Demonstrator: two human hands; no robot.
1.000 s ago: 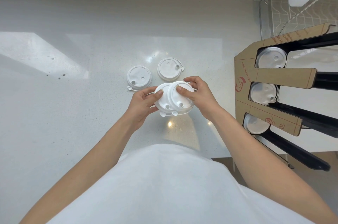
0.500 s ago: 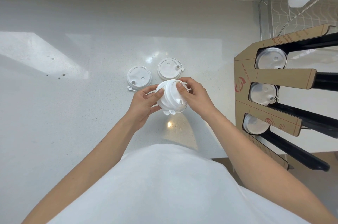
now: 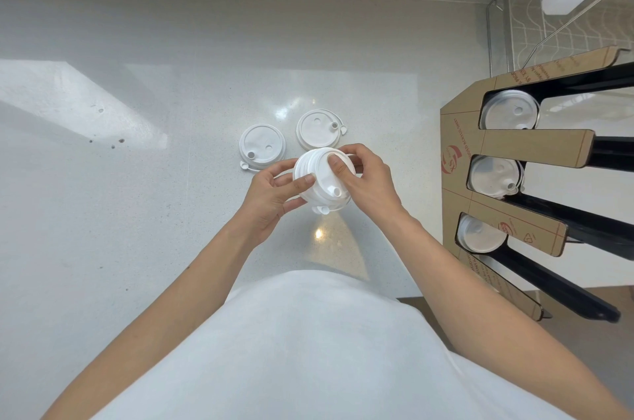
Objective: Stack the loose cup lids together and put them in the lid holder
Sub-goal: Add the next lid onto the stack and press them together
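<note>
Cup lids [image 3: 320, 179], white, round and made of thin moulded plastic, are nested into a short stack held above a pale speckled counter [image 3: 137, 213]. The stack shows ridged rims one behind another, and it is tilted so its top face looks up toward the camera and slightly to the right. A small raised spout sits near the lower edge of the top face, and a little tab sticks out below the stack.

The left hand [image 3: 271, 196] grips the stack's left side, thumb pressed on the top face and fingers curled underneath. The right hand [image 3: 365, 179] closes on the right side, thumb flat on the top face and fingers wrapped behind the rim.

Two loose lids lie flat on the counter just beyond the hands. The left loose lid [image 3: 262, 147] has its spout and tab toward the lower left. The right loose lid [image 3: 319, 129] has its spout and tab toward the right.

At the right stands the lid holder [image 3: 459, 159], a brown cardboard-faced frame with red printing and three rounded slots between glossy black rails. Each slot holds white lids: upper slot lids [image 3: 509, 109], middle slot lids [image 3: 494, 176], lower slot lids [image 3: 482, 237].

A white garment [image 3: 308, 351] fills the bottom of the view.
</note>
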